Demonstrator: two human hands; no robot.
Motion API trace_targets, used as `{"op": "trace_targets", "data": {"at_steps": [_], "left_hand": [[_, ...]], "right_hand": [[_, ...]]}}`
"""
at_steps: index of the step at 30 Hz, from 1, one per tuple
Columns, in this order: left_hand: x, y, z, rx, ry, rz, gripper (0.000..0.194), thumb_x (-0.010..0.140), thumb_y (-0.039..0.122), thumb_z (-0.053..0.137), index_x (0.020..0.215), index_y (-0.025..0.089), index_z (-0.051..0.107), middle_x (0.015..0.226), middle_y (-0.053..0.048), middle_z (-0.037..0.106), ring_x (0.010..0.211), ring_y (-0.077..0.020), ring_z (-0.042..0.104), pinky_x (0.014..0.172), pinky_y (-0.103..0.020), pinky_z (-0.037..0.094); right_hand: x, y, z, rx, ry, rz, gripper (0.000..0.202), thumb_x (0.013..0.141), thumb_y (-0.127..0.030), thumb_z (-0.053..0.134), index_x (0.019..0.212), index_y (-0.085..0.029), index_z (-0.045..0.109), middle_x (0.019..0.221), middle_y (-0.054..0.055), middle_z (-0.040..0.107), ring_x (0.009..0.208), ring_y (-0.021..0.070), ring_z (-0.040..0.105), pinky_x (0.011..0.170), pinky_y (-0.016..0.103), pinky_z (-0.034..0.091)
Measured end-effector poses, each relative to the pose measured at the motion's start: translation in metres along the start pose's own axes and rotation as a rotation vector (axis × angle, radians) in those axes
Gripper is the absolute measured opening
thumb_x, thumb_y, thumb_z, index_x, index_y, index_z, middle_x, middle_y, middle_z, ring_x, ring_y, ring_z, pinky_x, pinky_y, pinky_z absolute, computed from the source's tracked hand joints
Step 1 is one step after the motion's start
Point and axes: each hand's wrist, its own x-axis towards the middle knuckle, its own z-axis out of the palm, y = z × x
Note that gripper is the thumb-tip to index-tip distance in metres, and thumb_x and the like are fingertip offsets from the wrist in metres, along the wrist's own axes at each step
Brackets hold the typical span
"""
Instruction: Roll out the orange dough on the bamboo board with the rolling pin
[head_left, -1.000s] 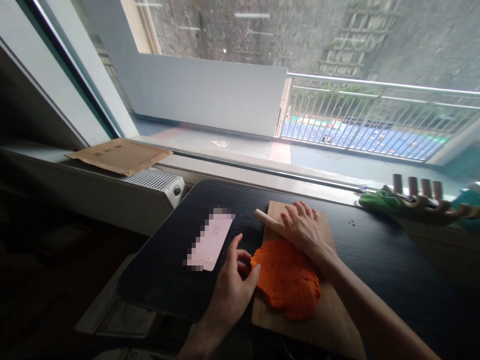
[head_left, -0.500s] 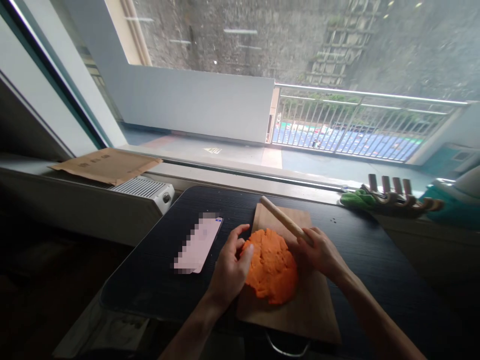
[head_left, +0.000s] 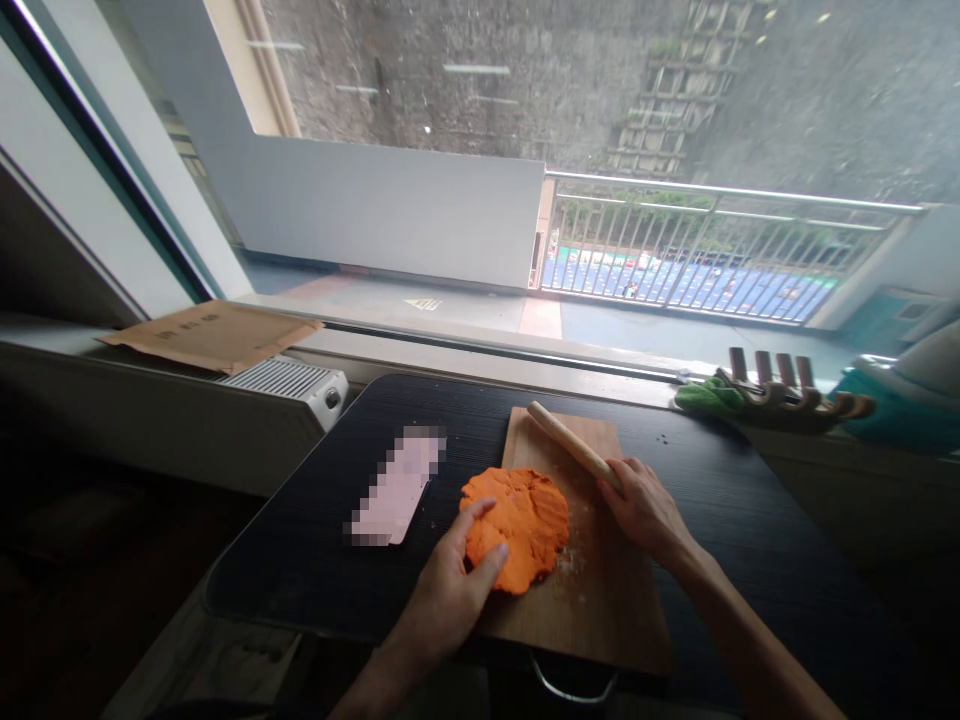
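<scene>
A flattened orange dough disc point(head_left: 521, 520) with a ragged edge lies over the left part of a wooden board point(head_left: 622, 610), overhanging its left edge. My left hand point(head_left: 457, 575) has its thumb and fingers on the dough's left side, holding it. White flour shows on the board just right of the dough. My right hand point(head_left: 645, 505) is wrapped round the near end of a wooden rolling pin point(head_left: 570, 440), which slants over the upper part of the board.
A pink, pixelated phone-like item point(head_left: 397, 490) lies on the dark table point(head_left: 300, 540) to the left. On the sill at right are a green cloth point(head_left: 709, 397) and a rack with wooden handles point(head_left: 784, 380). A brown envelope point(head_left: 217, 335) rests on the radiator point(head_left: 289, 385).
The dough has shifted left across the board, uncovering flour on its right. My left hand has moved slightly left and down with it. The rolling pin has shifted slightly.
</scene>
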Motion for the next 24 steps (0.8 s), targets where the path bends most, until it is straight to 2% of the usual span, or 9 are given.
{"op": "trace_targets", "data": {"at_steps": [3,6,8,12,15,17,19,21,24], "left_hand": [[-0.008,0.0,-0.002,0.208,-0.033,0.007,0.054,0.075,0.04,0.063,0.122,0.015,0.059,0.125,-0.011,0.062,0.118,-0.0275,0.055,0.103,-0.036,0.039],[-0.016,0.002,-0.002,0.24,-0.158,-0.082,0.059,0.081,0.044,0.056,0.131,0.014,0.05,0.098,-0.01,0.07,0.091,-0.0245,0.066,0.083,-0.035,0.05],[-0.021,0.003,0.001,0.189,-0.249,-0.157,0.064,0.083,0.043,0.053,0.138,0.012,0.042,0.084,-0.007,0.069,0.075,-0.0207,0.065,0.07,-0.032,0.052],[-0.033,0.003,0.006,0.133,-0.364,-0.205,0.074,0.083,0.036,0.055,0.146,0.013,0.025,0.08,-0.002,0.068,0.071,-0.0157,0.064,0.073,-0.028,0.05],[-0.039,0.006,0.004,0.185,-0.416,-0.213,0.075,0.083,0.035,0.055,0.147,0.016,0.023,0.075,0.001,0.066,0.061,-0.0132,0.062,0.064,-0.026,0.049],[-0.039,0.009,-0.001,0.222,-0.373,-0.15,0.063,0.085,0.038,0.051,0.142,0.016,0.036,0.072,0.001,0.065,0.058,-0.0134,0.06,0.06,-0.026,0.049],[-0.033,0.01,-0.005,0.287,-0.26,-0.018,0.048,0.087,0.04,0.048,0.129,0.018,0.053,0.073,-0.001,0.064,0.065,-0.0153,0.061,0.065,-0.028,0.051],[-0.023,0.006,-0.009,0.413,-0.105,0.175,0.036,0.086,0.036,0.049,0.115,0.02,0.062,0.088,-0.005,0.067,0.082,-0.0188,0.063,0.079,-0.033,0.052],[-0.007,-0.007,-0.01,0.678,0.099,0.381,0.036,0.081,0.027,0.053,0.115,0.019,0.063,0.119,-0.011,0.061,0.113,-0.0269,0.055,0.1,-0.045,0.042]], "right_hand": [[-0.008,-0.008,-0.01,0.036,-0.036,-0.04,0.025,0.09,-0.031,0.045,0.107,-0.019,0.057,0.1,0.007,0.06,0.093,0.023,0.054,0.082,0.036,0.042],[-0.017,-0.019,-0.018,0.127,-0.122,-0.155,0.022,0.09,-0.032,0.046,0.107,-0.023,0.057,0.1,0.004,0.059,0.093,0.0197,0.054,0.083,0.033,0.042],[-0.021,-0.025,-0.019,0.161,-0.168,-0.211,0.021,0.092,-0.033,0.045,0.106,-0.024,0.058,0.1,0.004,0.058,0.093,0.0195,0.053,0.083,0.033,0.042],[-0.021,-0.03,-0.017,0.13,-0.194,-0.195,0.024,0.093,-0.032,0.041,0.105,-0.021,0.058,0.1,0.006,0.058,0.093,0.0202,0.054,0.083,0.034,0.043],[-0.018,-0.036,-0.016,0.076,-0.179,-0.185,0.026,0.093,-0.032,0.04,0.108,-0.021,0.059,0.1,0.007,0.058,0.096,0.0217,0.054,0.086,0.036,0.042],[-0.015,-0.042,-0.015,0.061,-0.167,-0.174,0.029,0.092,-0.032,0.041,0.113,-0.021,0.057,0.105,0.008,0.058,0.1,0.0227,0.054,0.089,0.036,0.042],[-0.011,-0.048,-0.014,0.074,-0.163,-0.152,0.03,0.091,-0.029,0.042,0.117,-0.02,0.055,0.109,0.008,0.057,0.102,0.0225,0.054,0.09,0.036,0.043],[-0.009,-0.052,-0.012,0.097,-0.155,-0.148,0.029,0.09,-0.025,0.042,0.116,-0.019,0.055,0.109,0.009,0.056,0.102,0.022,0.054,0.09,0.035,0.043],[-0.011,-0.052,-0.009,0.14,-0.122,-0.201,0.025,0.091,-0.023,0.042,0.111,-0.02,0.055,0.105,0.008,0.056,0.098,0.0208,0.054,0.088,0.034,0.044]]}}
